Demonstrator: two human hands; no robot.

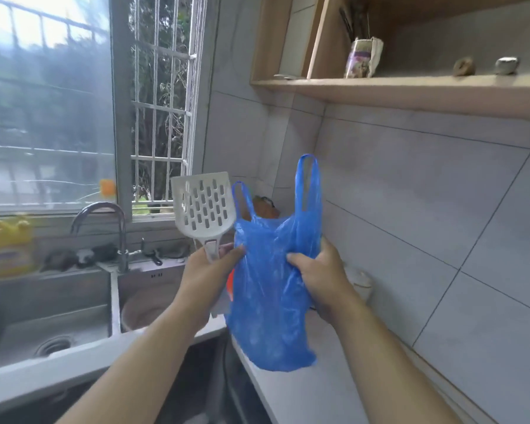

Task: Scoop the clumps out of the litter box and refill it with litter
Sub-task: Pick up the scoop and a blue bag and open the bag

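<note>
I've got my left hand (210,267) curled round the stiff, light white scoop (203,206) by its handle, right hand (314,270) bunching the thin, floppy, slippery blue bag (270,301) mid-body over the counter (303,393); litter box not visible.

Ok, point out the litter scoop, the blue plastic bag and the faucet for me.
litter scoop (204,206), head view, middle of its slotted blade.
blue plastic bag (266,301), head view, crumpled body below the handles.
faucet (121,237), head view, upright chrome stem.
</note>
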